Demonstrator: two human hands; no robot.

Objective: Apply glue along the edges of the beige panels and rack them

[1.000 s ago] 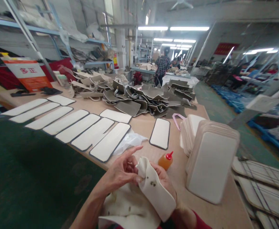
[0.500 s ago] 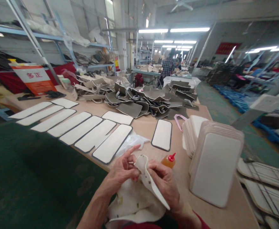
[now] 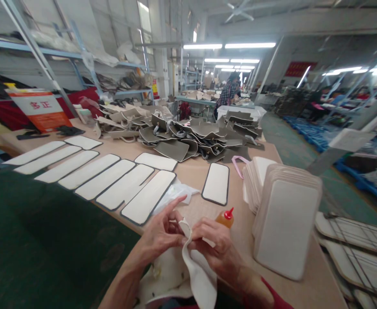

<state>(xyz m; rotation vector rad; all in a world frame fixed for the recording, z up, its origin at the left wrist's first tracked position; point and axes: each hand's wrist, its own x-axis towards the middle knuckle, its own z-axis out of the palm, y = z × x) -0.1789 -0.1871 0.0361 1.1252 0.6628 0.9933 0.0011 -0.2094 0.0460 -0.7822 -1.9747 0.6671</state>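
A cream, soft sheet-like bag piece [image 3: 196, 274] with small dark spots on its inner side is folded up in front of me, its lower part near my lap. My left hand [image 3: 162, 229] pinches its upper edge between thumb and curled fingers, the index finger pointing out. On the other side, my right hand [image 3: 216, 246] grips the same edge with the fingertips, close to the left thumb. What lies between the fingertips is hidden. Just beyond my right hand stands a bottle of amber liquid [image 3: 225, 217] with a red pointed cap.
White dark-edged panels [image 3: 148, 196] lie in a row on the brown-covered table [image 3: 188, 210], with a clear plastic bag [image 3: 178, 193] beside them. A stack of cream panels [image 3: 285, 227] stands at right. Grey-brown bag pieces [image 3: 175, 148] are heaped behind. A person [image 3: 229, 92] works farther back.
Both hands have come closer together on the cream bag piece. Its edge has turned and now shows more side-on, hanging downward. The view has shifted slightly.
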